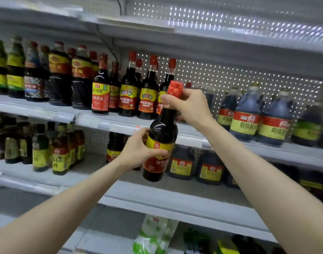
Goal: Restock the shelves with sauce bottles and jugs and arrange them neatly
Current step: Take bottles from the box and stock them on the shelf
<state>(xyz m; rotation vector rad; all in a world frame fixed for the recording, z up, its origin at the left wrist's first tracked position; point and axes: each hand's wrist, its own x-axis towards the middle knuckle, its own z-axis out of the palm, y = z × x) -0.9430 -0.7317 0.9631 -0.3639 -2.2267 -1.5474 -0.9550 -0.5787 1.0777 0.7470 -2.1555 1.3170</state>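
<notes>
Both hands grip the bottle.
Our left hand wraps its belly, our right hand pinches the neck (likely heavy, slick plastic).

Glossy dark bottle with a shiny paper-like label; matt white perforated metal-looking shelf backing.

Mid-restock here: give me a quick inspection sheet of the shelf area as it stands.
Surface: middle shelf holds dark bottles at left, jugs at right.
Job's things: sauce bottle held tilted before the shelf, red cap on; matching bottles stand behind.
Clutter: nothing seen.
Grippers: left hand grips the bottle's label; right hand grips its neck.
Cables: thin dark line down the back panel, possibly a cable.
Surroundings: perforated back panel; green-white packets below.
</notes>
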